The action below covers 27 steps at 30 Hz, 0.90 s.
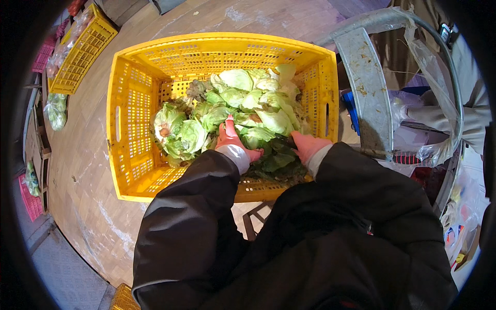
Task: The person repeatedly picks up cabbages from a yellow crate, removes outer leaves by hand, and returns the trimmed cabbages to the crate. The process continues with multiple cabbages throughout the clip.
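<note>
Inside a yellow perforated plastic crate (224, 37) lie several lettuce heads (192, 133) and loose leaves, some browned at the cut stems. My left hand (234, 143) is over the middle of the pile, fingers apart, and it appears to hold nothing. Near the crate's right front, my right hand (309, 146) closes around the dark handle of what looks like a knife (286, 141). Its blade points left over the leaves and is partly lost among them. Darker wilted leaves (277, 161) lie below and between the hands.
A metal frame with a flat plate (366, 89) and torn clear plastic (434, 62) stands close to the crate's right. Beyond it is another person's sleeve (441, 116). At left are a yellow crate of bagged produce (79, 58), a bag of green vegetables (57, 112) and a pink crate (30, 197).
</note>
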Motion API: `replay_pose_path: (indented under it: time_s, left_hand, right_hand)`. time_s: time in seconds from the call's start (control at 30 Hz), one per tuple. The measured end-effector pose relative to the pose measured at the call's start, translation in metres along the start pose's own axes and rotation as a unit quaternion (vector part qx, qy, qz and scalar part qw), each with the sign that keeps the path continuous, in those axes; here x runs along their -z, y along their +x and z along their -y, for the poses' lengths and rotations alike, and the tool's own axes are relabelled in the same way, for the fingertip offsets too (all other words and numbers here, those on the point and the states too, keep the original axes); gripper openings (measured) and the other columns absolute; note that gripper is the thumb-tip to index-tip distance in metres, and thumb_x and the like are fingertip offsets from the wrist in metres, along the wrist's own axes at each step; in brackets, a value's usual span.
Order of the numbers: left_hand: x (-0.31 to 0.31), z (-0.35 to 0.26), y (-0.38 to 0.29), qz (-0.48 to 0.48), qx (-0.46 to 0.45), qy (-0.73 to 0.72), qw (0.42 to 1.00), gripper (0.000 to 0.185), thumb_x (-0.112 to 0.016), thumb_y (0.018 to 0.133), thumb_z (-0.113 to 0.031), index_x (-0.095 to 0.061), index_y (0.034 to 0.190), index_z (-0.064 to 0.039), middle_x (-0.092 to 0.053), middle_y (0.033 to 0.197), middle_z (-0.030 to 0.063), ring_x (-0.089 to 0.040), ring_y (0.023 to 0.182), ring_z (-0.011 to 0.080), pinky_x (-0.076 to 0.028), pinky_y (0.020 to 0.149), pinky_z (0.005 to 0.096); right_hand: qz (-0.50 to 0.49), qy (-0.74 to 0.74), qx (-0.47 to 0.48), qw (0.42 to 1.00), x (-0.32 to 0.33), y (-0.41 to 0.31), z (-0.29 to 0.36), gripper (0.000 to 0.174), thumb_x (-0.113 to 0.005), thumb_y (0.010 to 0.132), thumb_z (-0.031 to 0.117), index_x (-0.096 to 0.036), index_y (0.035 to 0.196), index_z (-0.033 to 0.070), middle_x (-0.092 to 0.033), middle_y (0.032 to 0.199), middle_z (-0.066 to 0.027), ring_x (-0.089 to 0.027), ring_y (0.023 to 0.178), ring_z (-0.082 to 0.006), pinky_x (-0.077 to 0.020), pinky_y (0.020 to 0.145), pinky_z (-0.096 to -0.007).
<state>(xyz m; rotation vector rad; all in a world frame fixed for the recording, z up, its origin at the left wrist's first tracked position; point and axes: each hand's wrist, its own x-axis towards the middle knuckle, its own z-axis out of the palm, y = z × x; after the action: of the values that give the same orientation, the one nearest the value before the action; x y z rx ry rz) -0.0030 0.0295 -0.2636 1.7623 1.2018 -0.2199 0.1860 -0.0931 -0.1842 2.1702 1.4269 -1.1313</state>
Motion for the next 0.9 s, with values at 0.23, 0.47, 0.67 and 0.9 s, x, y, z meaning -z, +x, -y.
replay_pose_path:
  time_s: [0.23,0.47,0.67,0.9]
  left_hand:
    - [0.000,-0.005,0.013,0.034,0.062,0.040,0.997,0.131,-0.087,0.056,-0.047,-0.007,0.152,-0.010,-0.015,0.154,0.0253,-0.032,0.138,0.0405,-0.034,0.111,0.0410]
    - [0.005,-0.019,0.011,0.050,0.073,0.103,0.991,0.133,-0.085,0.059,-0.051,-0.001,0.154,-0.011,-0.014,0.155,0.0275,-0.033,0.137,0.0446,-0.033,0.112,0.0439]
    - [0.006,-0.018,0.013,0.061,0.081,0.096,0.990,0.132,-0.084,0.060,-0.052,-0.001,0.154,-0.012,-0.013,0.155,0.0285,-0.030,0.139,0.0451,-0.032,0.112,0.0450]
    - [-0.004,-0.029,0.001,0.061,0.073,0.132,0.987,0.131,-0.084,0.061,-0.054,-0.002,0.154,-0.011,-0.011,0.156,0.0259,-0.024,0.141,0.0438,-0.030,0.113,0.0462]
  right_hand:
    - [-0.017,-0.001,0.006,1.000,-0.003,0.022,-0.002,0.024,-0.056,0.093,0.021,-0.047,0.109,0.006,-0.063,0.095,-0.0247,-0.061,0.093,-0.0439,-0.0479,0.078,-0.0478]
    - [0.068,0.154,-0.129,0.977,0.037,0.033,0.040,0.048,-0.039,0.099,0.039,-0.055,0.120,-0.001,-0.058,0.121,-0.0268,-0.055,0.117,-0.0379,-0.0422,0.095,-0.0426]
    - [0.040,0.111,-0.143,0.983,0.050,0.046,0.059,0.063,-0.023,0.100,0.048,-0.054,0.132,0.002,-0.049,0.138,-0.0240,-0.045,0.131,-0.0357,-0.0341,0.109,-0.0414]
    - [0.011,-0.004,-0.085,0.996,0.029,0.054,0.042,0.030,-0.050,0.094,0.024,-0.063,0.110,0.002,-0.061,0.118,-0.0243,-0.061,0.109,-0.0360,-0.0496,0.090,-0.0450]
